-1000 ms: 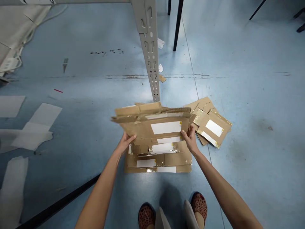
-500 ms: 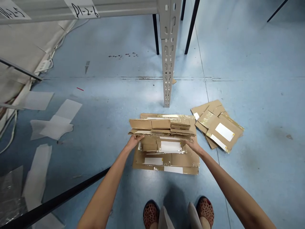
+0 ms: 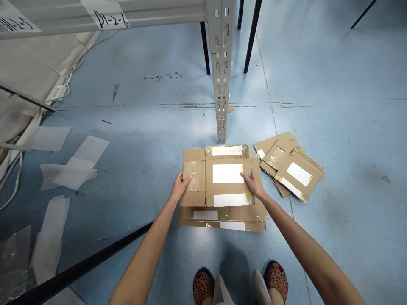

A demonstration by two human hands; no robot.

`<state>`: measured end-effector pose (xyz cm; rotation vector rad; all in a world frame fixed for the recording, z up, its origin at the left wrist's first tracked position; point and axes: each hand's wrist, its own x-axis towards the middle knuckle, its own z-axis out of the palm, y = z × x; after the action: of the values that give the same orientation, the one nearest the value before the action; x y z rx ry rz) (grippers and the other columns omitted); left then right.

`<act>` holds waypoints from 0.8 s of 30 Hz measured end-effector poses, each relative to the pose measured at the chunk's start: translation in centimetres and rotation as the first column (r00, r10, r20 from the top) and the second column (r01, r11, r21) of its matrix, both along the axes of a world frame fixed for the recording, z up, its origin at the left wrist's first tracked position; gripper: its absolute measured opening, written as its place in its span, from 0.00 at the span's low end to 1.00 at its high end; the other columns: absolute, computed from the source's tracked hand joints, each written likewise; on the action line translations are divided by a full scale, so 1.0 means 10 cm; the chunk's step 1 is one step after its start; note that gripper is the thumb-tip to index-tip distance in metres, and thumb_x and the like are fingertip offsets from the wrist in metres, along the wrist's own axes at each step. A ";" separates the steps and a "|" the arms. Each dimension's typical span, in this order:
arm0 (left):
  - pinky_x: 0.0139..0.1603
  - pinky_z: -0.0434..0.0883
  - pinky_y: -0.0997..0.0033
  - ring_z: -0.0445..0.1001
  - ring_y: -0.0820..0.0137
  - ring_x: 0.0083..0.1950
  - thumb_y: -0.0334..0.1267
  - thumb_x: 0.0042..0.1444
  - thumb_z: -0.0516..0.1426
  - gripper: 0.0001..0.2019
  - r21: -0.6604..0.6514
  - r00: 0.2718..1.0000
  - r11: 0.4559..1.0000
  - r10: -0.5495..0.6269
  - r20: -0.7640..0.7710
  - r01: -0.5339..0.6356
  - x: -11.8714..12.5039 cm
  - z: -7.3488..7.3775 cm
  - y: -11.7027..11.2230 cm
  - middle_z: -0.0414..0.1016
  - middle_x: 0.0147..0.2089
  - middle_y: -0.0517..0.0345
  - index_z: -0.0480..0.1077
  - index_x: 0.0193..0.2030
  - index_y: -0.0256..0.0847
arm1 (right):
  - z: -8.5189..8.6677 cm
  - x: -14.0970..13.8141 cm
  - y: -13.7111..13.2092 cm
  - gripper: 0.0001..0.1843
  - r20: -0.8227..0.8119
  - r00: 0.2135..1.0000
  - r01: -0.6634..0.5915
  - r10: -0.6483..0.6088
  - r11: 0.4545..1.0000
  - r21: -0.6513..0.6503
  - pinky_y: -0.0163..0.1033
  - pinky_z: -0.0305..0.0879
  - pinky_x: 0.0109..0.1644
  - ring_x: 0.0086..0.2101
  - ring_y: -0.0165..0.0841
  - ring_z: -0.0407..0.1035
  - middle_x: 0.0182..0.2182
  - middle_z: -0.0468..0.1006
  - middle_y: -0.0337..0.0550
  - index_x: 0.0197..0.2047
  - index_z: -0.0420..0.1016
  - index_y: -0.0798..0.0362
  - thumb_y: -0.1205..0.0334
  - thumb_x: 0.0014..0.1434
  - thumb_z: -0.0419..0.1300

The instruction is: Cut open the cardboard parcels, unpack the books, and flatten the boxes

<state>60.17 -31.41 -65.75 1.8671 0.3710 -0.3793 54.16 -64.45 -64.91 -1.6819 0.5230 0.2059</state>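
- My left hand (image 3: 181, 185) reaches forward and low, thumb on top and pointing toward the right hand. Its fingers are hidden beneath it, so I cannot tell whether they are closed.
- My right hand (image 3: 253, 183) lies flat, palm down, with loose fingers stretched forward and toward the left hand.
- The two hands sit level with each other, well apart.
- Both forearms are bare and nearly straight, converging toward the hands, with wrists in line with the arms.

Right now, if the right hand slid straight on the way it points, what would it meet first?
Probably the upper white paper label on the top flattened brown cardboard box; the right hand rests at its edge.
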 end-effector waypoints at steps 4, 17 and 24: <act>0.42 0.69 0.62 0.74 0.61 0.39 0.55 0.30 0.65 0.25 0.077 0.997 0.997 0.019 -0.075 -0.014 -0.06 -0.21 -0.01 0.74 0.30 0.58 0.62 0.29 0.42 | -0.21 -0.02 0.12 0.23 -0.146 0.989 0.006 -0.025 0.992 -0.128 0.51 0.67 0.51 0.47 0.49 0.71 0.47 0.77 0.50 0.46 0.69 0.50 0.48 0.50 0.61; 0.43 0.71 0.66 0.74 0.63 0.43 0.56 0.40 0.63 0.26 -0.098 1.000 0.995 -0.017 -0.017 0.015 -0.16 0.06 0.03 0.75 0.40 0.56 0.63 0.40 0.42 | -0.52 -0.12 0.20 0.37 -0.190 0.972 0.089 -0.139 0.964 -0.249 0.51 0.51 0.63 0.61 0.48 0.53 0.58 0.64 0.55 0.53 0.65 0.53 0.42 0.43 0.61; 0.41 0.72 0.67 0.75 0.62 0.45 0.57 0.45 0.61 0.26 -0.234 0.999 0.971 0.046 -0.016 -0.049 -0.28 0.28 -0.07 0.74 0.48 0.52 0.62 0.45 0.43 | -0.15 -0.21 0.04 0.33 -0.064 0.993 0.095 -0.103 0.989 -0.114 0.50 0.56 0.62 0.60 0.47 0.58 0.57 0.69 0.48 0.53 0.68 0.48 0.42 0.46 0.64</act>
<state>57.40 -32.14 -62.90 1.6230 0.3611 -0.3832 52.04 -64.09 -66.43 -1.7564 0.6792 0.1666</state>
